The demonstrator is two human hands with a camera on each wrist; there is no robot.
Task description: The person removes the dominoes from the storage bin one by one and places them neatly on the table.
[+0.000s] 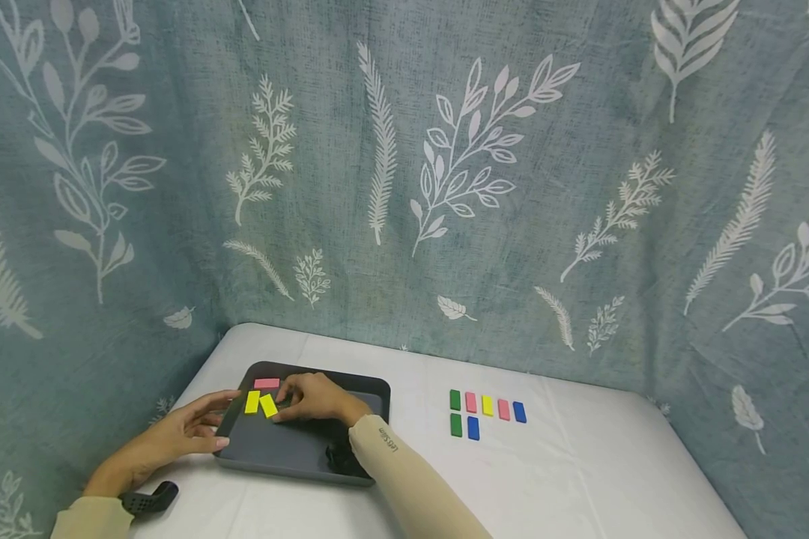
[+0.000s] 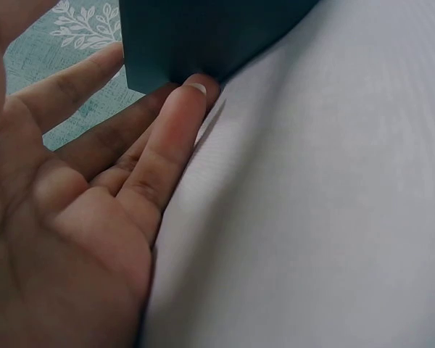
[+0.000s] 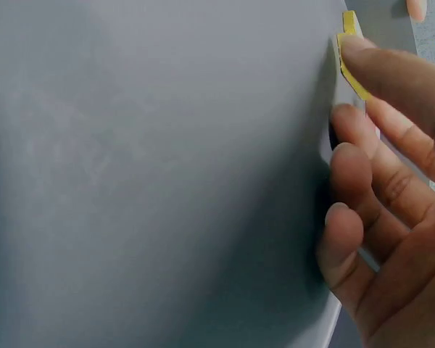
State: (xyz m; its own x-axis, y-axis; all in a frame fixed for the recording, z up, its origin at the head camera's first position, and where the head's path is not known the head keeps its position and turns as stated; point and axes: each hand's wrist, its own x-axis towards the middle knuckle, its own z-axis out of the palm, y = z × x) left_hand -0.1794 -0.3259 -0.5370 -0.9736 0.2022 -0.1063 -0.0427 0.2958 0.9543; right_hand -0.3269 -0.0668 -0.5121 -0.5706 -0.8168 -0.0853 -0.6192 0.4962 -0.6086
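Note:
Inside the dark grey tray [image 1: 290, 449], my right hand [image 1: 317, 397] bends over a tilted yellow block [image 1: 268, 406]. Its thumb and index finger pinch this block, the thumb tip against the yellow edge [image 3: 343, 52] in the right wrist view, where the other fingers are curled close to the tray floor. A second yellow block [image 1: 252, 402] lies just left of it, and a pink block [image 1: 267, 383] lies behind them near the tray's far-left corner. My left hand [image 1: 175, 434] is at the tray's left side, its fingertips touching the outer wall [image 2: 196, 43], fingers extended.
Right of the tray, on the white tablecloth [image 1: 546, 479], two rows hold several blocks: green [image 1: 455, 400], pink [image 1: 470, 402], yellow [image 1: 488, 406] and blue [image 1: 520, 412]. Black wrist gear [image 1: 150, 500] sits under my left wrist. A patterned teal curtain [image 1: 404, 284] hangs behind the table.

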